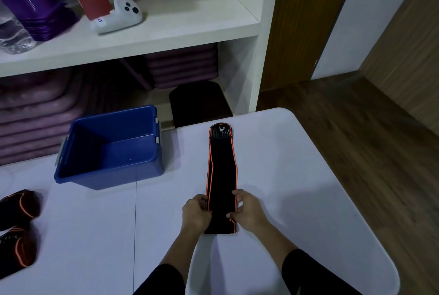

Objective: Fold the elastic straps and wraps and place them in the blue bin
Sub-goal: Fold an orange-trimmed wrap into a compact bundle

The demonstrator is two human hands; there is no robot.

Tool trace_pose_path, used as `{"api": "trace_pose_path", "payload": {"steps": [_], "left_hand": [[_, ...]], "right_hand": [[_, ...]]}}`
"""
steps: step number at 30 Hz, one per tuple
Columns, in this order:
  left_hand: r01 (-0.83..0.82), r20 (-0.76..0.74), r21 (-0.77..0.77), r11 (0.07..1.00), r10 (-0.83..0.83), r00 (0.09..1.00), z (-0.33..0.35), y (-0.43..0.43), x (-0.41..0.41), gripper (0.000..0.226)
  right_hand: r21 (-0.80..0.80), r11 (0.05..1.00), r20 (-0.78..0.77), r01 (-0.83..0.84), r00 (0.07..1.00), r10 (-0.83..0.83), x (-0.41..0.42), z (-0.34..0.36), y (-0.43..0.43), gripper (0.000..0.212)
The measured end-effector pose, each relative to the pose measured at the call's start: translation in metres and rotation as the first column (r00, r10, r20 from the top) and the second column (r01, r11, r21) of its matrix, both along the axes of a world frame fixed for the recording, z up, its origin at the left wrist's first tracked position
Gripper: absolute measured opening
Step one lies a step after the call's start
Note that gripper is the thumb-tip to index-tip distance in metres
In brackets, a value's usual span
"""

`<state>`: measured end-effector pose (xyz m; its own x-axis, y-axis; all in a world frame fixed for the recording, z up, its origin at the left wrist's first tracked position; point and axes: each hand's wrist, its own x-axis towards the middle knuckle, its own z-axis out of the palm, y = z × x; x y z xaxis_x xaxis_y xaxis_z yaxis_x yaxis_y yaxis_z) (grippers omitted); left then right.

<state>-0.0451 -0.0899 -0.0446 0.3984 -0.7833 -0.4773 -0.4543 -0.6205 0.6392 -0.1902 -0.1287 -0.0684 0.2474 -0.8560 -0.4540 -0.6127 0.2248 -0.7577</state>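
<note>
White table with a rounded corner [297, 176]; a thin seam runs down the top, left of the left hand [196, 214]. A long black elastic wrap with orange edging [222, 171] lies flat on it, stretching straight away from both hands. Its near end sits between the left hand and the right hand [248, 211], and each pinches one edge. An open blue plastic bin [111, 171] stands ahead and left of the left hand, apart from the wrap. Far left of the hands, at the table's edge, lie one bunched black-and-orange wrap [20, 206] and a second bunched wrap [16, 249] nearer the person.
</note>
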Motion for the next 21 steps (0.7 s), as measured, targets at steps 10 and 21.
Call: {"api": "trace_pose_path", "payload": {"steps": [10, 21], "left_hand": [[-0.025, -0.032, -0.026, 0.999, 0.025, 0.999, 0.009, -0.017, 0.009, 0.051], [0.061, 0.077, -0.165, 0.984, -0.049, 0.996, 0.012, -0.061, 0.02, 0.045]], "right_hand": [[-0.06, 0.997, -0.001, 0.058, 0.998, -0.058, 0.003, 0.014, -0.023, 0.058], [-0.104, 0.987, 0.047, 0.122, 0.992, -0.118, 0.013, 0.011, -0.054, 0.054]]}}
